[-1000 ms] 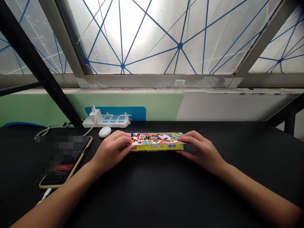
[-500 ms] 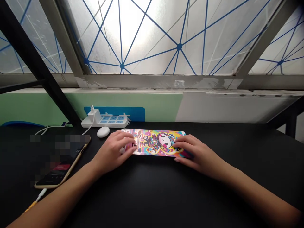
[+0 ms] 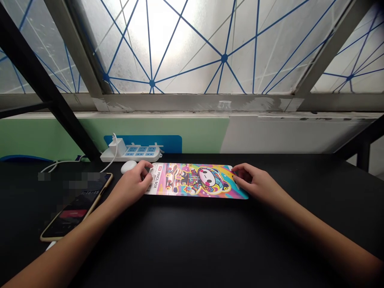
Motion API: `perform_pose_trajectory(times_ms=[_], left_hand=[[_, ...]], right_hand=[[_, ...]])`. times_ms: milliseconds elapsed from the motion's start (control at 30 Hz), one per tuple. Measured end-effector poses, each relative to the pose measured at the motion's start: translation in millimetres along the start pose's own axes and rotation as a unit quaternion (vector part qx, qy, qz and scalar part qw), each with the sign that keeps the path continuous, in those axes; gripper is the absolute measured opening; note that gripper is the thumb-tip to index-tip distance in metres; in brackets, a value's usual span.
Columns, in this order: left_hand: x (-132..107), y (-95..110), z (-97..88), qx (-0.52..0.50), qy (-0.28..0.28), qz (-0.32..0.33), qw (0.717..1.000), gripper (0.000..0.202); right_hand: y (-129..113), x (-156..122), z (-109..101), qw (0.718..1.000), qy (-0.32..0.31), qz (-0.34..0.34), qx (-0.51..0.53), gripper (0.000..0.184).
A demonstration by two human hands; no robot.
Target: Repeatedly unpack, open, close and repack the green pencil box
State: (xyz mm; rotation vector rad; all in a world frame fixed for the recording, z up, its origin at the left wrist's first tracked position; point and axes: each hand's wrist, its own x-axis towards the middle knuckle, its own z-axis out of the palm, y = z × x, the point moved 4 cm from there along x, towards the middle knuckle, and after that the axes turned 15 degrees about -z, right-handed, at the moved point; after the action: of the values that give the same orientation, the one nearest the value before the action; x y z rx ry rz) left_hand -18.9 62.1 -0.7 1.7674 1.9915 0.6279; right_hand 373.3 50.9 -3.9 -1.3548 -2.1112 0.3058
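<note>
A flat, brightly printed pencil box (image 3: 192,182) lies lengthwise on the black desk, a cartoon figure on its face and "PENCIL BOX" lettered at its left end. My left hand (image 3: 136,180) has its fingers curled in and closed on that left end. At the opposite end, the thumb and fingers of my right hand (image 3: 258,182) pinch the edge. Most of the box's printed face shows between the two hands.
A phone (image 3: 79,208) in a tan case lies beside my left forearm, a cable at its lower end. Behind my left hand are a white rounded case (image 3: 128,166) and a power strip (image 3: 132,153) with a charger. A black slanted post (image 3: 51,92) rises at left.
Both hands have moved outward from over the box's face to its two ends. The lettering at the left end has come into view. The box has hardly moved.
</note>
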Motion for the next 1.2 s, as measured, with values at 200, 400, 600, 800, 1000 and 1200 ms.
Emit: perform_pose_trajectory(times_ms=[200,400,600,800,1000,1200], left_hand=[[5,-4,-1.8,-0.071,-0.026,-0.034,0.997,0.033],[11,-9,2.7,-0.142,-0.063,-0.078,0.985,0.053],[11,-8,2.5,-0.111,-0.08,-0.104,0.985,0.046],[11,-11,3.6,-0.124,-0.11,-0.106,0.98,0.049],[12,-13,5.1,-0.135,-0.111,-0.104,0.979,0.051],[10,-10,5.6,-0.136,-0.114,-0.115,0.977,0.052]], right_hand=[[2,-1,4,1.0,-0.005,0.011,0.024,0.027],[3,0,6,1.0,-0.006,-0.003,0.027,0.028],[1,2,8,0.999,0.004,0.006,0.04,0.03],[5,2,12,0.995,0.018,0.021,0.093,0.033],[8,1,16,0.993,0.04,0.038,0.1,0.03],[10,-1,19,0.994,0.043,0.052,0.088,0.026]])
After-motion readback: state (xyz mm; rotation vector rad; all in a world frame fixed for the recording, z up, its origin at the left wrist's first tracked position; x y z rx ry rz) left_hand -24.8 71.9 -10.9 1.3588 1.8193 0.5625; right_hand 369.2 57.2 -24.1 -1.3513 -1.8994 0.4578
